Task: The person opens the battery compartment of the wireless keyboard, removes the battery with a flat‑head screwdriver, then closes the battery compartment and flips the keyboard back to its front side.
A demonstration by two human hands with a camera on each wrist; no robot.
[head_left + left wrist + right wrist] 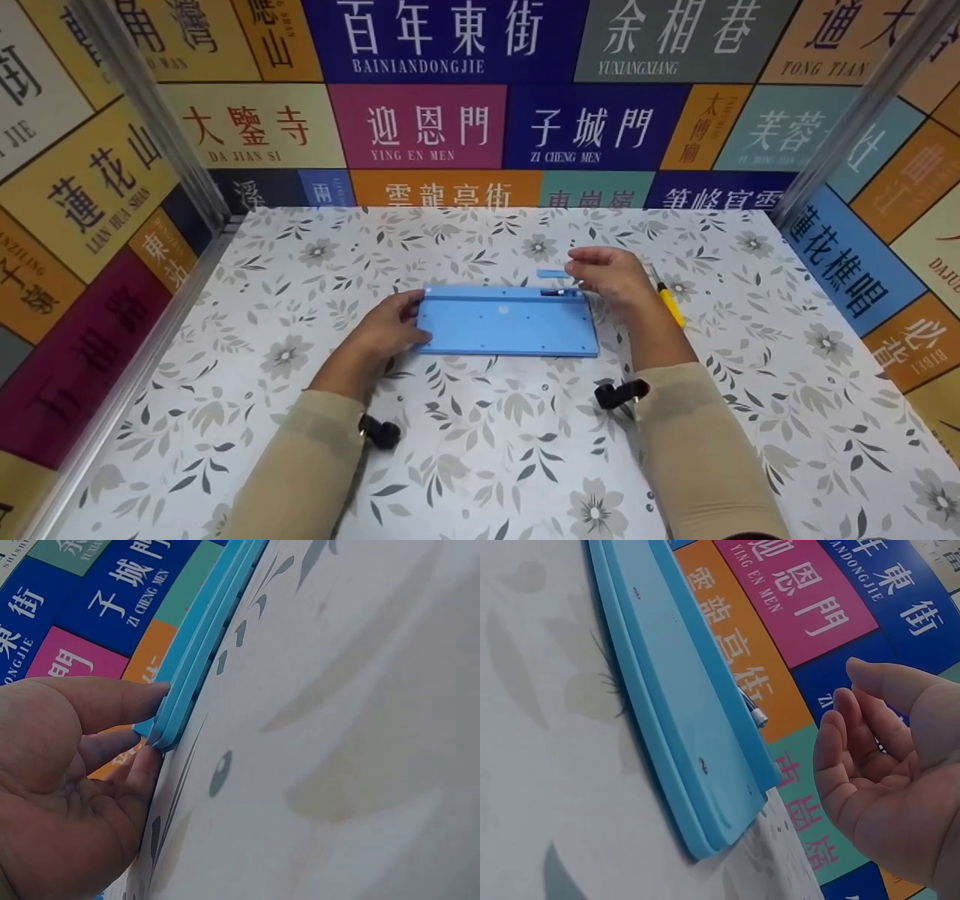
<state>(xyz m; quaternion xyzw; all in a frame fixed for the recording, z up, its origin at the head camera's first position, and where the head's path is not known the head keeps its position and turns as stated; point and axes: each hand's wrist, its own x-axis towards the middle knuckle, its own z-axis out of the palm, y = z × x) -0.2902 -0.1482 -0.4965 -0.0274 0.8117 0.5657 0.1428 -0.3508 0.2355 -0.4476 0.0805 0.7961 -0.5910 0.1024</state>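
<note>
A light blue keyboard (510, 328) lies face down on the table, its screwed underside up. My left hand (386, 326) grips its left end; in the left wrist view the thumb is on the blue edge (196, 652) and other fingers are below. A battery (553, 292) sits in the slot along the far ridge, and its silver end shows in the right wrist view (757, 717). Above the keyboard's far right corner, my right hand (611, 277) has loosely bent fingers with nothing between them. A small blue battery cover (552, 274) lies by its fingertips.
To the right of the right forearm lies a yellow-handled screwdriver (670, 304), partly hidden by the hand and wrist. A floral cloth (465, 450) covers the table. Printed panels (427, 124) stand behind and along both sides.
</note>
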